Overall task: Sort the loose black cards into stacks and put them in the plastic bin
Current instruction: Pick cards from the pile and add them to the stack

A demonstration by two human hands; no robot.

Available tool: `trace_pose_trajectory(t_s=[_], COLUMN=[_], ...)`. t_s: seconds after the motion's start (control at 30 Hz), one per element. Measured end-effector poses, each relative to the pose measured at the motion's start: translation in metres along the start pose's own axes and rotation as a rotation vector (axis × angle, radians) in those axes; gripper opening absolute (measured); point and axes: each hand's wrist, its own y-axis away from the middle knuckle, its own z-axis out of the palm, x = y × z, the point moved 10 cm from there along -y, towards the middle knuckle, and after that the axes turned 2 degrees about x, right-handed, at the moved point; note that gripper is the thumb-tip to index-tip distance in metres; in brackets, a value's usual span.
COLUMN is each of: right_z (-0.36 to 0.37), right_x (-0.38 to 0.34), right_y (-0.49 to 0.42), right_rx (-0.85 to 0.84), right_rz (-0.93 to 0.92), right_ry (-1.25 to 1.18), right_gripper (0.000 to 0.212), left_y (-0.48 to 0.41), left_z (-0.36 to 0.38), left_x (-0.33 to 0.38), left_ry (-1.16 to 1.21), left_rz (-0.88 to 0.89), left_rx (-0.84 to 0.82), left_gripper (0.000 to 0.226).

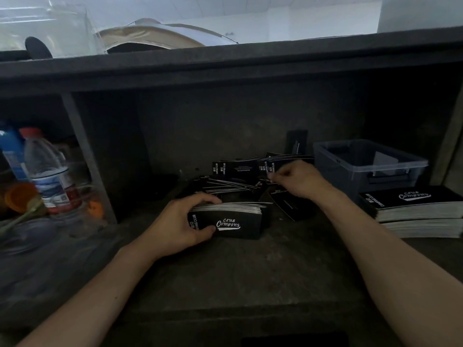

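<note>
My left hand [185, 221] grips a thick stack of black cards [233, 219] printed "Club Camping", held on edge on the dark shelf surface. Behind it lies a messy pile of loose black cards [235, 176]. My right hand [298, 180] reaches into that pile and pinches a loose card [271, 181] at its edge. The clear plastic bin [368, 164] stands at the right rear and looks empty. A tall finished stack of black cards [416, 206] lies in front of the bin.
Left of a grey divider [85, 156] stand a water bottle [48, 169] with a red cap, a blue container and orange items. A dark shelf board [225, 68] runs overhead. One card [297, 142] leans upright against the back wall.
</note>
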Motion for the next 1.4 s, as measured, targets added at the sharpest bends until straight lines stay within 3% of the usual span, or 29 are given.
trace_pose_trajectory(t_s=[0.1, 0.17, 0.27, 0.37, 0.47, 0.57, 0.77, 0.8, 0.87, 0.93, 0.97, 1.13, 1.23, 1.33, 1.4], right_z=[0.013, 0.021, 0.017, 0.003, -0.001, 0.009, 0.044, 0.042, 0.018, -0.009, -0.012, 0.057, 0.089, 0.086, 0.078], right_x=[0.03, 0.033, 0.016, -0.003, -0.021, -0.033, -0.048, -0.045, -0.022, 0.006, 0.011, 0.035, 0.02, -0.003, -0.017], right_y=[-0.001, 0.0, 0.001, 0.0, 0.003, 0.012, 0.035, 0.028, -0.001, -0.03, -0.038, -0.056, -0.049, -0.039, -0.032], right_rx=[-0.131, -0.183, -0.162, -0.061, -0.05, -0.146, -0.475, -0.44, -0.146, 0.175, 0.215, -0.132, -0.307, -0.351, -0.365], right_rz=[0.145, 0.183, 0.067, -0.085, -0.2, -0.209, -0.167, -0.123, -0.009, 0.061, 0.075, 0.203, 0.082, -0.05, -0.141], right_ry=[0.394, 0.397, 0.378, 0.148, -0.171, -0.402, -0.41, -0.503, -0.59, -0.304, -0.134, 0.236, 0.416, 0.571, 0.552], right_gripper=[0.055, 0.057, 0.047, 0.017, 0.017, 0.018, 0.024, 0.026, 0.024, 0.026, 0.029, 0.111, 0.094, 0.076, 0.071], left_y=[-0.001, -0.002, -0.003, -0.003, -0.004, -0.004, -0.003, -0.003, -0.003, -0.002, -0.003, -0.004, -0.005, -0.007, -0.008], left_z=[-0.003, -0.006, -0.008, -0.006, -0.003, -0.002, -0.001, -0.001, -0.001, 0.0, 0.0, 0.0, -0.001, -0.003, -0.002], left_x=[-0.003, -0.005, -0.006, -0.008, -0.006, -0.008, -0.016, -0.015, -0.01, -0.006, -0.006, -0.007, -0.008, -0.01, -0.01], left_ry=[-0.009, -0.042, -0.059, -0.041, -0.033, -0.041, 0.098, 0.097, 0.063, 0.026, 0.003, -0.087, -0.083, -0.072, -0.074], left_rz=[-0.011, -0.012, -0.013, -0.009, 0.005, -0.017, -0.086, -0.08, -0.047, -0.012, 0.003, 0.028, 0.042, 0.041, 0.039], left_rx=[0.031, 0.073, 0.106, 0.089, 0.07, 0.056, 0.049, 0.04, 0.04, 0.028, 0.018, 0.01, 0.026, 0.024, 0.018], left_gripper=[0.047, 0.046, 0.046, 0.045, 0.043, 0.046, 0.078, 0.08, 0.073, 0.058, 0.051, 0.031, 0.027, 0.023, 0.024])
